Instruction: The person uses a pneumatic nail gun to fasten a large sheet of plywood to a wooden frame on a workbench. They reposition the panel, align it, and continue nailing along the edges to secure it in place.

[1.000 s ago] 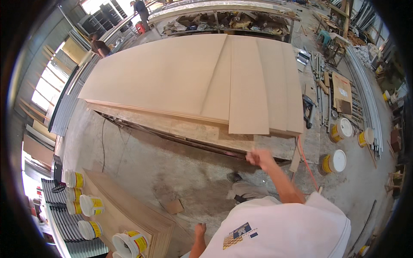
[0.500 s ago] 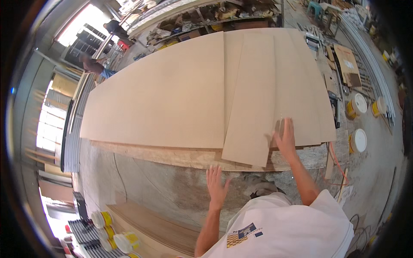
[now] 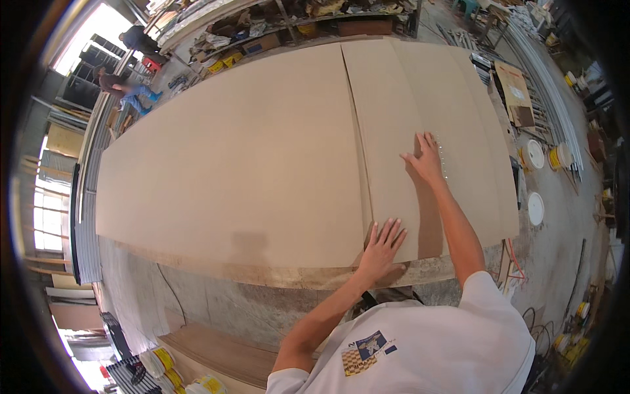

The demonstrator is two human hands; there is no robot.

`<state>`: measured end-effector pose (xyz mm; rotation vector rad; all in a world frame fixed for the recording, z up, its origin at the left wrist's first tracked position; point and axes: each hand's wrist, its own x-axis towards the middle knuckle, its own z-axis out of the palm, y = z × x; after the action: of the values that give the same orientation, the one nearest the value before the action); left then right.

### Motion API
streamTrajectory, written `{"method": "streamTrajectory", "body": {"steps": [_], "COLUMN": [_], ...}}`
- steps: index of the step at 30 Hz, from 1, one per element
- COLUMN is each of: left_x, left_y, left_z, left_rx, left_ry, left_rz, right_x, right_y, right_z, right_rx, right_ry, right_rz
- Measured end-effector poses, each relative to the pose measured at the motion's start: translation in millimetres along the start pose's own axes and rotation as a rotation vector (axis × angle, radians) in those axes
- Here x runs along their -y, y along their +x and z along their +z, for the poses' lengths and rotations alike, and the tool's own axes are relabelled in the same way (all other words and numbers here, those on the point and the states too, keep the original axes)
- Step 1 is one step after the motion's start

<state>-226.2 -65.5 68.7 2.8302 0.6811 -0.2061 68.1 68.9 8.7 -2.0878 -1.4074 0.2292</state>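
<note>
A narrow light-brown board (image 3: 384, 98) lies beside a large flat board (image 3: 223, 157), with a thin dark gap along their shared long edge. My left hand (image 3: 380, 253) rests open on the narrow board's near end, fingers spread beside the gap. Farther up, my right hand (image 3: 428, 161) is open with fingers apart, over the same board's right part; its arm casts a long shadow. More overlapping boards (image 3: 476, 144) spread to the right. Neither hand grasps anything.
A worn table edge (image 3: 315, 276) shows under the boards. White tubs (image 3: 535, 209) stand on the floor to the right. Stacked panels (image 3: 216, 348) and more tubs (image 3: 157, 361) are at lower left. Two people (image 3: 125, 88) are at far left, before a cluttered shelf (image 3: 262, 43).
The narrow board has moved away from me, and its near end no longer juts out past the large board. My left hand came onto it; my right hand went farther forward. The view shifted.
</note>
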Motion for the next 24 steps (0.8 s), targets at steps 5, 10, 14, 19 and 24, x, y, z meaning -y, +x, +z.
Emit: {"method": "streamTrajectory", "body": {"steps": [5,10,14,19,24], "left_x": [7,45,126,145,146], "left_y": [1,-10,-2,-10,2], "left_z": [2,3,7,-4,-2], "left_rx": [-0.002,-0.040,-0.133,-0.183,-0.128], "left_ry": [0.035,-0.081,-0.022,-0.040,-0.050], "left_rz": [-0.018,0.009,-0.050,0.050,0.073], "right_x": [12,36,33,42,33], "right_y": [1,-13,-8,-9,-3], "right_z": [8,22,30,26,22], "right_rx": [0.009,-0.058,-0.092,-0.104,-0.094], "right_ry": [-0.025,-0.073,-0.071,-0.036,-0.020], "right_rz": [0.001,0.064,0.044,0.086,0.143]}}
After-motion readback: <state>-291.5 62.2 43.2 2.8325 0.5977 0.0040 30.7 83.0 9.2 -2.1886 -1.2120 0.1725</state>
